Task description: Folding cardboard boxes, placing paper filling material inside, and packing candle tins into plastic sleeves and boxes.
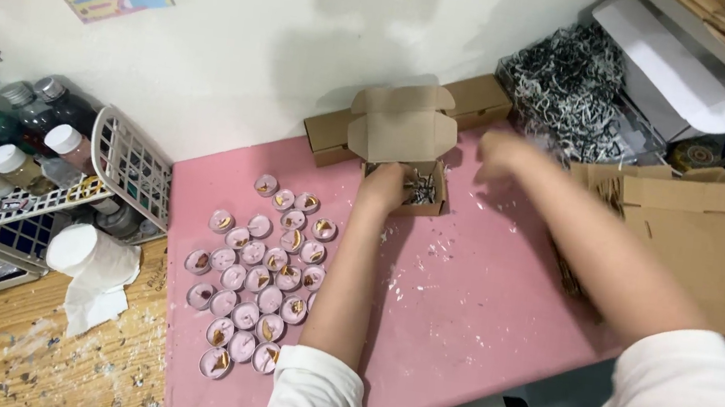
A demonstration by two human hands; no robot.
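While the left hand (383, 188) presses down into the small open cardboard box (420, 192), its fingers are curled over the shredded paper filling (420, 188) inside, so it looks closed loosely on that filling rather than on any solid item. Just right of the box, the right hand (502, 152) hovers above the pink worktop (462, 301); it is blurred, and whether it is open or closed cannot be told, nor whether it carries anything. It sits between the box and the heap of black-and-white paper shred (569, 86) at the back right.

By the look of it, the step in hand is padding the box: bedding the shred down with one hand while the other works between heap and box. A next move would call for an even, flat nest, with the raised lid flap (403, 125) kept clear.

Left of the left forearm, well apart from the box, lies a cluster of pale pink tealight candles (255, 278) with gold flecks on top, untouched. A second, closed cardboard box (479, 98) stands behind against the wall, flat cardboard blanks (703, 239) lie at the right, and a white basket of bottles (41, 161) stands at the far left.
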